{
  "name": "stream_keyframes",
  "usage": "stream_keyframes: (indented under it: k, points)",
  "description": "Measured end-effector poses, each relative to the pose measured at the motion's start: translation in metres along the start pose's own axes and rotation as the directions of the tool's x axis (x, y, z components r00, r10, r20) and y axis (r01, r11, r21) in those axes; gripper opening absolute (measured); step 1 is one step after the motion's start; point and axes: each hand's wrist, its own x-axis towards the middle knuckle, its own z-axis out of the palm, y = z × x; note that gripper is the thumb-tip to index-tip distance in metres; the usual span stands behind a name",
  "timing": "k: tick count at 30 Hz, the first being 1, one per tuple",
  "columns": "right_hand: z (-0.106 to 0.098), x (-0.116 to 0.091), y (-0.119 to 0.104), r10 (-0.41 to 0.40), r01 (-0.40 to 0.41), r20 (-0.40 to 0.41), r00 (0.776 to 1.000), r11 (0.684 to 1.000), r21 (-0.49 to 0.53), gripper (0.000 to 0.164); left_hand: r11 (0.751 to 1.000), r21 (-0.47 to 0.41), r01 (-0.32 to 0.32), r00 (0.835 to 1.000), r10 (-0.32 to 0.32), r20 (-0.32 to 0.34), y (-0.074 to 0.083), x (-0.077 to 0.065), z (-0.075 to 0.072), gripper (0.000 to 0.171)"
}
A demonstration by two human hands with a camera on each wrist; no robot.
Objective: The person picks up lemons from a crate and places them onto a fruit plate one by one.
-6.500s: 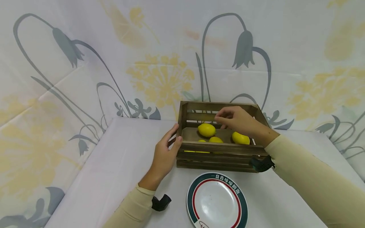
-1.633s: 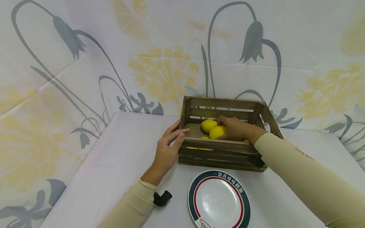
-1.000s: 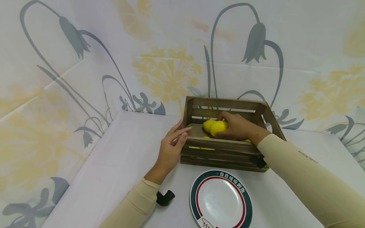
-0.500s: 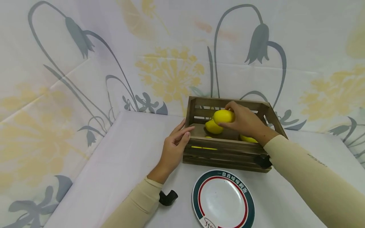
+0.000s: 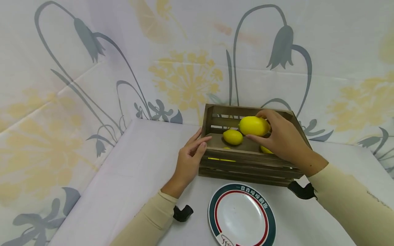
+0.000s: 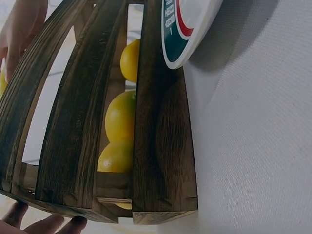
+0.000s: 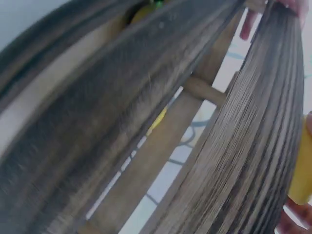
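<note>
Head view first: the right hand [image 5: 284, 136] has a lemon [image 5: 254, 126] pinched between thumb and fingers, and it's up over the inside of the wooden crate [image 5: 252, 157], looking clear of the bottom. Half a second ago it overlaps a second lemon [image 5: 233, 137] in this view; now it's further right with a bit of a gap showing. To me that means it's properly loose from the other fruit. The second lemon lies in the crate to its left, and a third lemon [image 5: 266, 150] peeks out at the near right. The left hand [image 5: 187, 160] rests on the crate's left end, fingers fairly straight, same spot as before, so I'd guess it's just steadying things. The plate [image 5: 240, 215] is on the worktop [image 5: 138, 171], on the near side of the crate.

Left wrist view: left fingertips touch the crate's end, more lemons [image 6: 120, 117] show between the slats, and the right hand's only partly in frame.

Right wrist view: mostly blurry slats, with the held lemon and some fingers just poking in at the right edge.
</note>
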Motion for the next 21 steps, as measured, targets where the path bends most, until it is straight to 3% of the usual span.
stream_keyframes:
  k: [8,12,17,21]
  points:
    - [0.004,-0.037,-0.014,-0.132,0.135,-0.216,0.967,0.991,-0.004,0.073,1.0,0.014,-0.013,1.0,0.013,-0.006,-0.002,0.003,0.002,0.03]
    - [0.009,-0.052,-0.019,-0.172,0.183,-0.264,0.949,0.983,0.017,0.068,1.0,0.018,-0.018,1.0,0.018,-0.003,-0.001,0.004,0.004,0.03]
    - [0.02,-0.069,-0.025,-0.222,0.255,-0.317,0.922,0.965,0.067,0.077,0.999,0.046,-0.027,1.0,0.027,0.001,0.0,0.003,0.003,0.03]
    - [0.028,-0.08,-0.031,-0.226,0.269,-0.334,0.915,0.959,0.089,0.075,0.998,0.054,-0.034,0.999,0.035,-0.015,-0.001,0.001,0.001,0.029]
